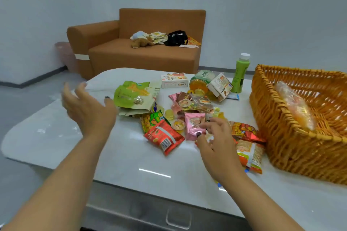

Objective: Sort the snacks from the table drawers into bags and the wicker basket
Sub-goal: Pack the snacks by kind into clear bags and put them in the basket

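Both my bare forearms come in from the bottom edge of the frame, left one from the lower left corner, right one from the lower right. My left hand is up in the left-middle of the frame, palm turned inward, fingers straight and a bit spread, thumb sticking out to the right, not holding anything. My right hand sits lower, around center-right, back of the hand facing up, fingers loosely curled and reaching forward. Can't really tell if those fingertips are pinching anything.

Snack packets printed — no text legible.
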